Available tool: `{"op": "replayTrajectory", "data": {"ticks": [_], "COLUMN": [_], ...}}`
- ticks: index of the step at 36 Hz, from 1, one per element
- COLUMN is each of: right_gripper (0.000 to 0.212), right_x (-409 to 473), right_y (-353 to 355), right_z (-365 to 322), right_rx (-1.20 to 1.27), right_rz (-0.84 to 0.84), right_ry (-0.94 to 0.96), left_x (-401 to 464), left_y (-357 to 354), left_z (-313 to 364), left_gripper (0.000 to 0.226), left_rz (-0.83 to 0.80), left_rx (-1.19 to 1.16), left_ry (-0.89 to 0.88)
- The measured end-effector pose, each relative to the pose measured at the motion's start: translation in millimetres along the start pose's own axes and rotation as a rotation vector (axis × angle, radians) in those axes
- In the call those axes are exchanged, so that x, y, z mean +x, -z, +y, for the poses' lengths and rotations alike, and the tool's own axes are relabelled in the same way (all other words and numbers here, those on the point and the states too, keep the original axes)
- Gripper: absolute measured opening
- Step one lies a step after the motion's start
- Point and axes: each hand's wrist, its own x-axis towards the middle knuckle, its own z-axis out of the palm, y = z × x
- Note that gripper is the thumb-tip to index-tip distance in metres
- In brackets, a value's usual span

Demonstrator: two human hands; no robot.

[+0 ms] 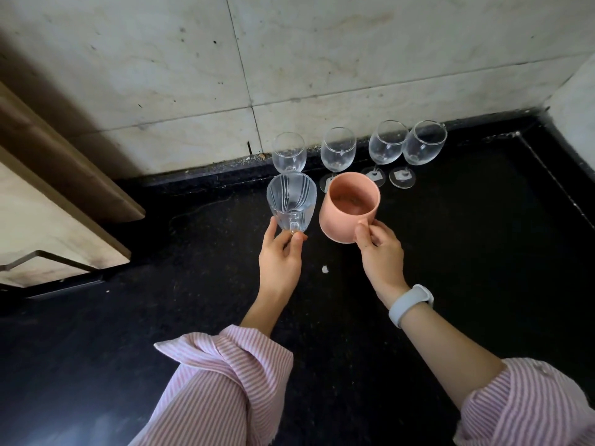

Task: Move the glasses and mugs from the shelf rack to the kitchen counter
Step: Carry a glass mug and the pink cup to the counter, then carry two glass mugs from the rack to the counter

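Striped sleeves (pixel 225 375) lead to the left hand (pixel 280 255) gripping a glass mug (pixel 291 201), right hand (pixel 380 249) gripping a pink mug (pixel 349 207).

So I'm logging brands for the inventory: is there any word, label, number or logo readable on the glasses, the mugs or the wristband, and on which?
No text can be read here.
Wine glasses: pale patches on two of the feet, maybe stickers, too small and blurred to read.
Glass mug: ribbed pattern only, no lettering.
Pink mug: plain.
Wristband: plain, no display showing.
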Motion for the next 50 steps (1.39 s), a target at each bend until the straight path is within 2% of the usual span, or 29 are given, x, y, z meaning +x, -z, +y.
{"op": "replayTrajectory", "data": {"ticks": [9, 14, 16, 19, 24, 30, 35, 41, 45, 50], "right_gripper": [0.037, 0.030, 0.030, 0.025, 0.016, 0.037, 0.037, 0.036, 0.034, 0.033], "right_x": [2.7, -2.8, -9.6, -20.4, -34.8, -92.8, -195.0, -376.1, -521.1, -706.1], "right_y": [-2.1, 5.1, 9.0, 13.7, 5.1, -42.4, -90.1, -125.7, -129.7, -113.6], "right_z": [-6.3, -12.0, -17.6, -33.0, -83.2, -143.2, -181.7, -202.1, -191.8, -157.4], "right_rx": [-0.013, -0.097, -0.146, -0.239, -0.454, -0.682, -0.657, -0.497, -0.422, -0.334], "right_rz": [-0.024, 0.028, 0.091, 0.126, -0.051, -0.474, -0.662, -0.875, -1.030, -1.295], "right_ry": [0.023, 0.000, 0.049, 0.220, 0.612, 0.831, 1.042, 1.319, 1.479, 1.667], "left_x": [3.9, -4.1, -11.4, -21.5, -30.6, -76.0, -174.6, -363.2, -523.7, -738.7], "left_y": [2.6, 10.3, 16.6, 33.2, 85.0, 185.8, 279.6, 371.4, 400.1, 401.7], "left_z": [-4.5, 0.8, 2.2, 5.6, 23.7, 34.7, 16.3, -24.9, -50.4, -69.4], "left_gripper": [0.023, 0.023, 0.028, 0.034, 0.036, 0.036, 0.035, 0.032, 0.029, 0.025], "left_rz": [-0.046, -0.051, -0.037, -0.014, 0.080, 0.209, 0.417, 0.685, 0.826, 1.020], "left_rx": [0.092, 0.098, 0.148, 0.257, 0.570, 0.853, 0.948, 0.985, 0.974, 0.964], "left_ry": [-0.058, -0.033, -0.040, -0.059, -0.164, -0.195, -0.063, 0.188, 0.396, 0.645]}}
